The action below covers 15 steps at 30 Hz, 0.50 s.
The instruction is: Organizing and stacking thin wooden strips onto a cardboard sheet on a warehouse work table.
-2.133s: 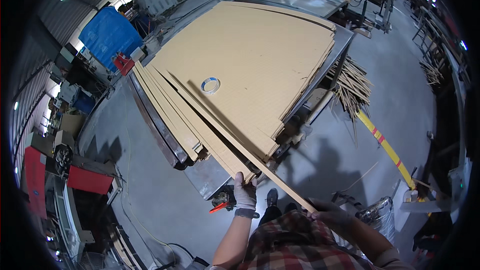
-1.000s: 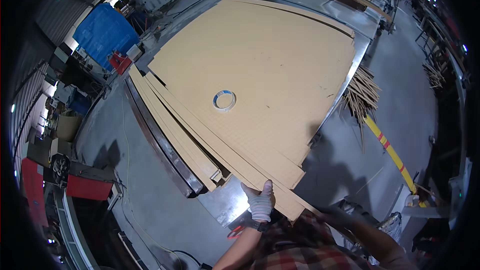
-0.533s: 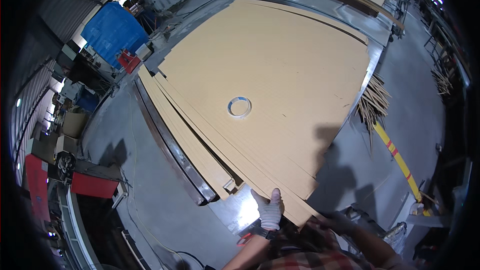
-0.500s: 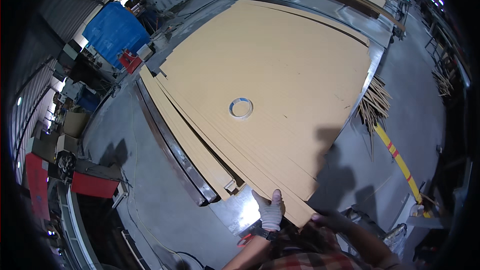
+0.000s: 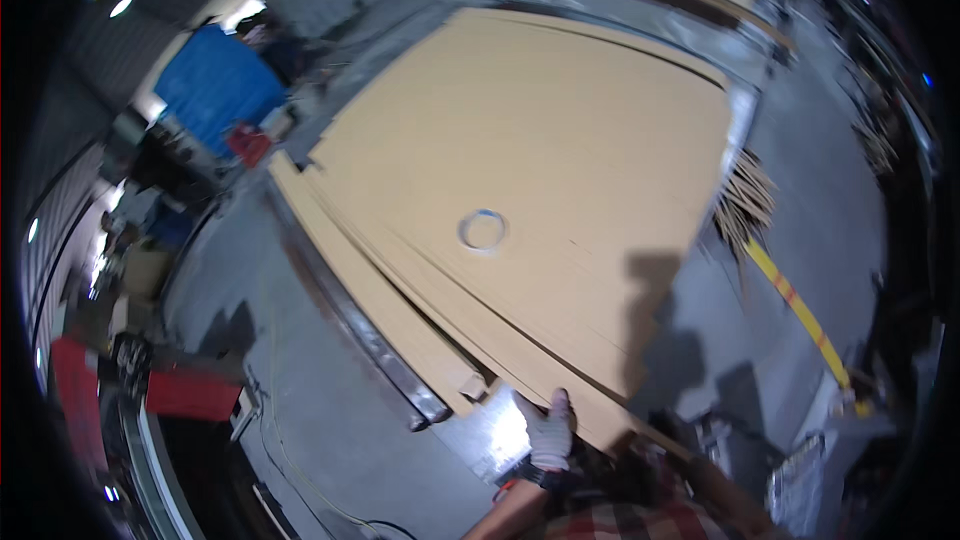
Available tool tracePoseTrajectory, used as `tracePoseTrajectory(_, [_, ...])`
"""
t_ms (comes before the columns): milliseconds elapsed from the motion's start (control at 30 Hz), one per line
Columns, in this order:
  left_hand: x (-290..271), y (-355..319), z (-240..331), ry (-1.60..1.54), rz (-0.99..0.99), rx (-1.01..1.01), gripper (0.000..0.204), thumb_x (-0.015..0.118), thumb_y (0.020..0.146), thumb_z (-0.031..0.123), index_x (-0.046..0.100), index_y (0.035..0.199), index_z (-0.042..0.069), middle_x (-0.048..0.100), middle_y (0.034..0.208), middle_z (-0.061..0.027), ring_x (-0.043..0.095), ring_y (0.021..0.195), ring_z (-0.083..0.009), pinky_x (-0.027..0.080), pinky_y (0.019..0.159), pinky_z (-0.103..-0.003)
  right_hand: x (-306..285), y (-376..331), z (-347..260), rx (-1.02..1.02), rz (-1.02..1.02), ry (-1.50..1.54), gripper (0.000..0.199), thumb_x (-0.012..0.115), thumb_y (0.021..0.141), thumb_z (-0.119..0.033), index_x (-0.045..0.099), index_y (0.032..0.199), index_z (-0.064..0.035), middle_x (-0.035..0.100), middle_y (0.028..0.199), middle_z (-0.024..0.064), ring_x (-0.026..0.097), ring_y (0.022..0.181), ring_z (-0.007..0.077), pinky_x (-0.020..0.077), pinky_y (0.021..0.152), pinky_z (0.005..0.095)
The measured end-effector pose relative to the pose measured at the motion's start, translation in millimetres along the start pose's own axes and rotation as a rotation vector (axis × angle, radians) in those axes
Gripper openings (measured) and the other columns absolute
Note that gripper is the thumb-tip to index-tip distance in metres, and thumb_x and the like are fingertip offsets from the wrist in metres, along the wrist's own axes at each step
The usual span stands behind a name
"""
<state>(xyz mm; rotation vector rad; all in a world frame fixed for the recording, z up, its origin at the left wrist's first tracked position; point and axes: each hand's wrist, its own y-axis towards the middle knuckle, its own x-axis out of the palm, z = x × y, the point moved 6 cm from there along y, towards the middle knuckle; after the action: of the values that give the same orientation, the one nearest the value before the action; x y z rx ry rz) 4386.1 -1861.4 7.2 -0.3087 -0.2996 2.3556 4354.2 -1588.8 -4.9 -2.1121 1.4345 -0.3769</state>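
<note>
A large stack of tan cardboard sheets (image 5: 540, 130) lies in front of me. Along its near left edge runs a long cardboard strip (image 5: 500, 348), with a dark gap between it and the sheet beside it. My left hand (image 5: 549, 435), in a pale glove, grips the strip's near edge with the thumb raised at the rim; its fingers are partly hidden. Close to the strip's near right end is my right hand (image 5: 683, 435), dark and blurred, so its fingers cannot be made out. A roll of tape (image 5: 484, 247), seen as a ring, lies flat on the cardboard.
Another narrow cardboard piece (image 5: 375, 285) lies left of the strip, beside a dark metal beam (image 5: 350, 325). On the right are a bundle of thin sticks (image 5: 745, 198) and a yellow strap with red marks (image 5: 795, 305). Red machine parts (image 5: 195, 395) stand at the left.
The strip has shifted away from the sheet, and a dark gap has opened along its near part. Both hands have moved slightly right. The view has shifted and blurred.
</note>
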Motion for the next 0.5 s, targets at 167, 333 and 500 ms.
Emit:
tracePoseTrajectory(167, [-5.6,-30.0,60.2,-0.317,-0.051,-0.197,0.087,0.071,0.085,0.018,0.014,0.147,-0.004,0.047,0.13,-0.0189,0.048,0.118,-0.0242,0.042,0.098,-0.034,-30.3,-18.5,-45.6,0.198,-0.521,-0.423,0.056,0.043,0.098,-0.048,0.059,0.124,-0.0006,0.063,0.117,0.0103,0.056,0.106,0.0182,0.0419,0.094,0.0309])
tracePoseTrajectory(333, [34.6,-93.3,37.4,-0.333,-0.482,-0.687,0.07,0.069,0.088,0.025,0.031,0.14,-0.003,0.056,0.12,-0.0123,0.055,0.107,-0.0193,0.049,0.087,-0.032,-46.3,19.8,-7.6,0.071,-0.757,-0.245,0.044,0.053,0.095,-0.043,0.061,0.119,-0.0071,0.062,0.094,-0.0014,0.055,0.079,0.009,0.0454,0.066,0.025])
tracePoseTrajectory(500, [47.2,-105.6,-4.3,-0.524,-0.211,-0.623,0.05,0.063,0.091,0.029,0.046,0.131,0.004,0.057,0.119,-0.008,0.056,0.111,-0.0219,0.049,0.091,-0.038,-27.2,29.2,6.5,0.039,-0.764,-0.235,0.029,0.057,0.093,-0.023,0.06,0.113,-0.0013,0.055,0.085,-0.0024,0.05,0.078,0.0066,0.046,0.071,0.025])
